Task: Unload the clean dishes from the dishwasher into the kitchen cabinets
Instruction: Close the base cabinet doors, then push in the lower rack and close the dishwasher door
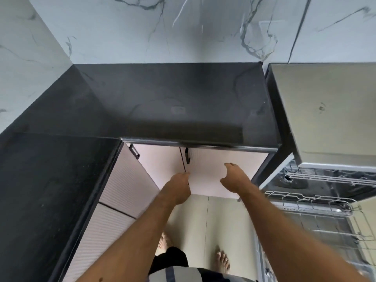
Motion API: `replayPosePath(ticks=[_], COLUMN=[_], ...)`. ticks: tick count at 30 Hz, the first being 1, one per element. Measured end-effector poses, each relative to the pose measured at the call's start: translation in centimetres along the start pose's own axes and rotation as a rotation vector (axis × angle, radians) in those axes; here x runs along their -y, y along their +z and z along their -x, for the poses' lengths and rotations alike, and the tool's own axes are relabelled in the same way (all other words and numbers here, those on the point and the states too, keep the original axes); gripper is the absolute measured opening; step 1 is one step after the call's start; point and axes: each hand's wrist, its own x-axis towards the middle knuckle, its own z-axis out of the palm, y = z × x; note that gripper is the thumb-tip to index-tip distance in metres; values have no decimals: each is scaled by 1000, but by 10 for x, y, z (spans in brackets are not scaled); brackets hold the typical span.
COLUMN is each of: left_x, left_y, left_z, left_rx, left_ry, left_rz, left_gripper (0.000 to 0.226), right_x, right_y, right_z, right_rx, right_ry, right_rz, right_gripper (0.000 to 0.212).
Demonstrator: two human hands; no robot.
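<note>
While both arms reach down toward the pale cabinet doors under the dark desk point(173, 102), nothing from the dishwasher is held in either hand. Left of the doors, a side run of the desk juts toward the viewer, with ribbed drawer fronts point(122, 186) below it and a black handle at their top corner. On the doors themselves, the left hand point(179, 187) has its grip at the seam between the left door point(160, 165) and the right door point(221, 171), fingers curled at the door edge just below a black handle point(187, 155); whether the fingertips actually clamp the edge I cannot tell, as they are hidden behind the knuckles. Further along, the right hand point(234, 178) lies against the face of the right door with its grip spread apart, fingers loosely extended and closed on nothing. Right of the doors stands the open dishwasher point(325, 110); its upper rack point(325, 178) and lower rack point(309, 202), both white wire, are pulled out, and no dishes can be made out in the parts visible. Below the doors, bare feet stand on the pale floor point(209, 220).
</note>
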Motion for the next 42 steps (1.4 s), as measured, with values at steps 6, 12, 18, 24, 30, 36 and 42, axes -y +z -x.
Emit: replayPosePath(ticks=[6,12,18,24,30,36,42], left_x=[-5,-4,2,-10,-54,-117,-180], left_y=[27,47,75,112,137,172,245], left_z=[27,52,78,124,157,187,233], left_rx=[-30,27,24,70,15,-33,-16], left_ry=[137,247,325,428,571,634,594], left_rz=[-131,-106,-74,-110,-139,-117,-83], left_gripper=[60,58,58,59,59,54,62], right_x=[-27,-43,-63,-86,-127,-192,-277], right_y=[22,36,72,84,66,48,37], right_z=[40,85,138,212,277,334,401], right_rx=[-11,-119,-170,-257,-349,-396,-361], right_ry=[-43,38,85,174,275,289,292], right_rz=[58,42,34,-17,-94,-118,-105], right_gripper=[72,70,64,64,70,66,70])
